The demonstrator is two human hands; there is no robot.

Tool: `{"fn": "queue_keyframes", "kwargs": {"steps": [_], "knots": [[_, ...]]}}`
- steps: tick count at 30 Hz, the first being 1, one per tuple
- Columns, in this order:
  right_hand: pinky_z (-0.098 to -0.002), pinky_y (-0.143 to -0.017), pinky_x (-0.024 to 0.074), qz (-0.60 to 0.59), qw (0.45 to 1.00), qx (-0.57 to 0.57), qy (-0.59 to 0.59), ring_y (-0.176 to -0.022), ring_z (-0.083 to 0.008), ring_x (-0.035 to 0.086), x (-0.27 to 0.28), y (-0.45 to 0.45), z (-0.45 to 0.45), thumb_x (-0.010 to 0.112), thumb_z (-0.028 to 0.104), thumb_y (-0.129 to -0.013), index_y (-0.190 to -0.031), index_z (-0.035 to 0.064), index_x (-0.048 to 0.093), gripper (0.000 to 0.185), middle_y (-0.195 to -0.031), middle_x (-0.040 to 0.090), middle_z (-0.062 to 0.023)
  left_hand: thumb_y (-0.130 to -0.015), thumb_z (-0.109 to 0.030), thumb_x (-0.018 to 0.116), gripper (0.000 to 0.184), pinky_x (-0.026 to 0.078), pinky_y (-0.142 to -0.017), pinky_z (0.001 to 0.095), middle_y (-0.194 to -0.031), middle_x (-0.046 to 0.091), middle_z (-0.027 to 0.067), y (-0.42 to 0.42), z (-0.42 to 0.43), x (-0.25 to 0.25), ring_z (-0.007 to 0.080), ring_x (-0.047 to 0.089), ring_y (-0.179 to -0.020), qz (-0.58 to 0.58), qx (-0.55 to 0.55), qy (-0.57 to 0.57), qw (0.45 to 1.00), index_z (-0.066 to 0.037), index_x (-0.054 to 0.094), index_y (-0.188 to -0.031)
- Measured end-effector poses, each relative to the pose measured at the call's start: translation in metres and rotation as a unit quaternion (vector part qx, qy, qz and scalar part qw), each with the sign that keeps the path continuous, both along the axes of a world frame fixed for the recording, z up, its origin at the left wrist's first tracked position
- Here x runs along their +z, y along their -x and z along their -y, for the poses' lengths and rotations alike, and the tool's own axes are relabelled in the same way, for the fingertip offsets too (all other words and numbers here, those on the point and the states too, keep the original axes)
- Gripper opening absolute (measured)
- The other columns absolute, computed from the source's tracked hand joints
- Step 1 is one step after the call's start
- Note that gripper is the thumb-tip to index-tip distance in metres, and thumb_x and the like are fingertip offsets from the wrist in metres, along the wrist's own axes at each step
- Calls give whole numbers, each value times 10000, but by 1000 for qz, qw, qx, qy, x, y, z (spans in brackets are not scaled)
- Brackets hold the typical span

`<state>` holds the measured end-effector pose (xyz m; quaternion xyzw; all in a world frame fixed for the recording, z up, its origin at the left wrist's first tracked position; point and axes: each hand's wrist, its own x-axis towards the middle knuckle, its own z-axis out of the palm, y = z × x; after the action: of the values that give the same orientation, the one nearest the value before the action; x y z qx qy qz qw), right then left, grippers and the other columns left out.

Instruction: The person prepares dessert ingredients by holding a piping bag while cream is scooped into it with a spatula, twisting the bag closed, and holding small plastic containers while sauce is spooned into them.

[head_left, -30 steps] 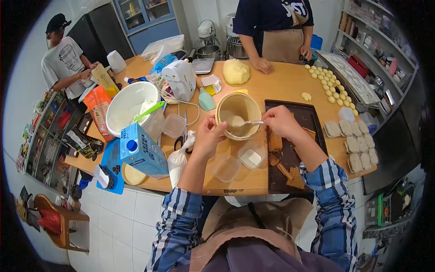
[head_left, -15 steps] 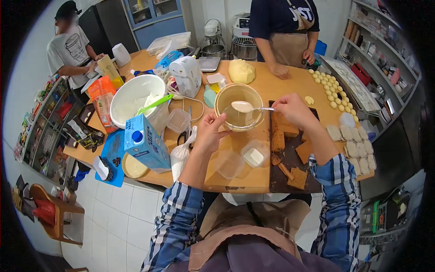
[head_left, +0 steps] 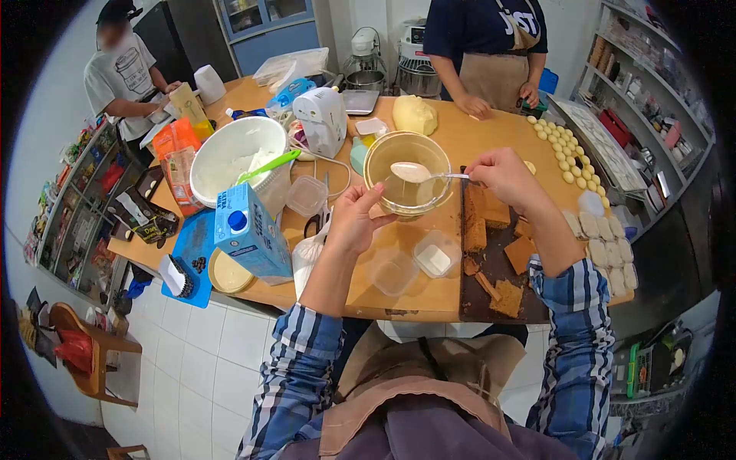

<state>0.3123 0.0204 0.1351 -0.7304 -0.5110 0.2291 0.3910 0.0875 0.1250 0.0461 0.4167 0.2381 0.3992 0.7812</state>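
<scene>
My left hand [head_left: 357, 219] is closed on the near left side of a round clear plastic tub [head_left: 406, 143], thumb at its rim. The tub is raised over the table, its mouth tipped toward me. My right hand [head_left: 502, 178] pinches the handle of a metal spoon [head_left: 451, 176]. A heap of pale, whitish stuff [head_left: 411, 172] fills the spoon's bowl, held over the tub's mouth; its exact kind I cannot tell. Below the right hand, cut pieces of brown sponge cake [head_left: 520, 254] lie on a dark tray [head_left: 491, 276]. Small clear containers [head_left: 436, 256] stand near the tub.
On the left are a white mixing bowl [head_left: 205, 172] with a green spatula [head_left: 270, 165], a blue milk carton [head_left: 257, 238] and a hand mixer [head_left: 320, 121]. A dough lump [head_left: 415, 115] and many small dough balls [head_left: 563, 149] sit farther back. Two people stand across the table.
The camera view has shifted slightly. My hands keep the tub and loaded spoon in nearly the same relation. The hand of the person opposite has moved a little on the table.
</scene>
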Motion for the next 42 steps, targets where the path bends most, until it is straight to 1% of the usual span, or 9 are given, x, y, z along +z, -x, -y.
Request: {"fn": "queue_keyframes", "kwargs": {"steps": [12,15,21,24,27,29,32,38,42], "knots": [[-309,-516,417,40,999,-13,-15,-544,-146,518,-10,-12,-2,583,119,-721,-742,-31,661,170,-572,564,-78,-901,-200,553,172,509,-820,575,-838,459,23,-20,-6,2,124,487,-844,-49,-11,44,998,-37,502,-918],[-245,-532,392,28,999,-21,10,-572,-112,506,-9,-12,-3,570,55,-732,-752,-60,654,144,-622,580,-53,-904,-207,547,208,516,-825,560,-918,475,48,-23,-10,0,131,479,-916,-72,-47,44,995,-9,504,-951],[-307,-534,429,41,999,-30,3,-567,-157,537,-10,-13,-3,584,113,-714,-747,-49,657,181,-602,586,-101,-893,-250,567,328,525,-819,523,-1046,510,103,-24,-12,-7,174,470,-1035,-78,-65,25,995,41,508,-1031],[-249,-507,375,18,999,-42,16,-552,-107,488,-6,-7,-1,585,64,-731,-737,-50,654,133,-595,562,-48,-869,-283,603,389,532,-803,451,-1062,514,127,-21,-5,2,194,501,-999,-166,20,28,986,57,509,-1034],[-247,-505,373,10,1000,-24,8,-554,-105,490,-10,-13,-3,584,68,-733,-738,-48,652,135,-597,564,-48,-828,-253,651,403,529,-752,362,-1052,515,144,8,5,0,220,540,-931,-275,107,-165,941,57,511,-1046],[-247,-507,374,7,999,-32,22,-554,-106,491,-10,-14,-2,579,67,-734,-746,-49,654,139,-600,566,-48,-780,-144,676,332,506,-723,323,-1032,513,153,34,13,-24,262,564,-871,-361,208,-442,794,35,539,-1024],[-245,-510,377,18,999,-33,25,-555,-106,493,-8,-14,-1,573,66,-736,-760,-51,658,146,-604,570,-49,-721,-81,697,321,493,-764,344,-1010,497,152,59,37,-35,294,554,-875,-450,187,-497,718,13,575,-1003],[-243,-519,384,20,999,-24,36,-566,-105,495,-14,-14,-9,571,66,-737,-777,-53,662,155,-613,576,-48,-712,-77,696,336,467,-855,380,-1197,463,198,58,45,-46,334,528,-1042,-477,158,-506,701,-29,614,-1035],[-243,-520,382,33,999,-11,19,-567,-104,494,-13,-11,-5,569,61,-736,-776,-54,661,153,-613,573,-43,-727,-104,688,257,458,-872,399,-1267,443,212,49,44,-44,349,507,-1099,-517,130,-457,712,-25,643,-967]]}}
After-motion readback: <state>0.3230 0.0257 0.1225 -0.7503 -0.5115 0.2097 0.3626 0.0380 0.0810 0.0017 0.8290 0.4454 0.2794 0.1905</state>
